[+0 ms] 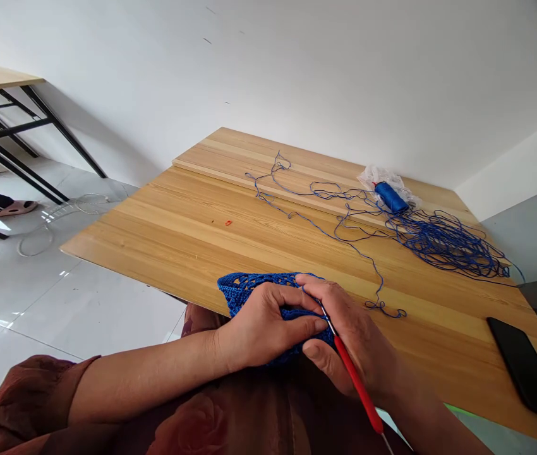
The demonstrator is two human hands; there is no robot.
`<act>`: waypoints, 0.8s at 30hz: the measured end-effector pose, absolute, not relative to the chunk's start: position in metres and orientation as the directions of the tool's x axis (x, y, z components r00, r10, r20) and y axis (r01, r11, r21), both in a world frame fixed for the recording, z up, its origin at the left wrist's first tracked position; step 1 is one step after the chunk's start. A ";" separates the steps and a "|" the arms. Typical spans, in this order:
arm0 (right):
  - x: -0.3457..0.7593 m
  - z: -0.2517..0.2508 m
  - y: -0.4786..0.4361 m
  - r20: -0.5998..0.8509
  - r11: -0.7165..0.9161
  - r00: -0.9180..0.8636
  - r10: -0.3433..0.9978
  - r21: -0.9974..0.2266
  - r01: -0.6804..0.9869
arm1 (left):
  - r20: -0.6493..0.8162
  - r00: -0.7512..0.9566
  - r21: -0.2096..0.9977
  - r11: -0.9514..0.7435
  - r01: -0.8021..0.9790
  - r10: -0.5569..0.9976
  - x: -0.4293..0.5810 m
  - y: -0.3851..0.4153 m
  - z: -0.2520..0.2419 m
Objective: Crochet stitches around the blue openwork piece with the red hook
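Blue crochet work [242, 289] with an openwork pattern lies at the table's front edge. My left hand [268, 325] pinches it between thumb and fingers. My right hand [356, 328] is curled around a crochet hook [356, 382] with a red handle and a metal shaft. The hook's tip meets the blue work near my left fingertips, and the exact stitch there is hidden. From under my right hand, blue yarn [377, 291] trails over the table. Part of the crochet work is covered by both hands.
A spool of blue yarn [392, 197] lies by a clear plastic bag [377, 174], beside a loose tangle of yarn [448, 243]. A black phone [527, 366] lies at right. A small orange-red bit [229, 222] rests on the wooden table [178, 215]. Another table [3, 72] stands at left.
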State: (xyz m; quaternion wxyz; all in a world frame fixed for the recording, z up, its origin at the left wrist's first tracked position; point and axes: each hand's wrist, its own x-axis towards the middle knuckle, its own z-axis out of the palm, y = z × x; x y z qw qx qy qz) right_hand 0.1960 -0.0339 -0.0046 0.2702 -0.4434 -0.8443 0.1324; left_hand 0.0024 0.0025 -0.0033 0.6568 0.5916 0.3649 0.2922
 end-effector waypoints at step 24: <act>0.231 0.012 -0.057 0.355 0.657 -0.554 0.753 -0.454 0.602 | -0.238 0.727 0.970 0.188 0.151 0.644 -0.015 0.025 0.004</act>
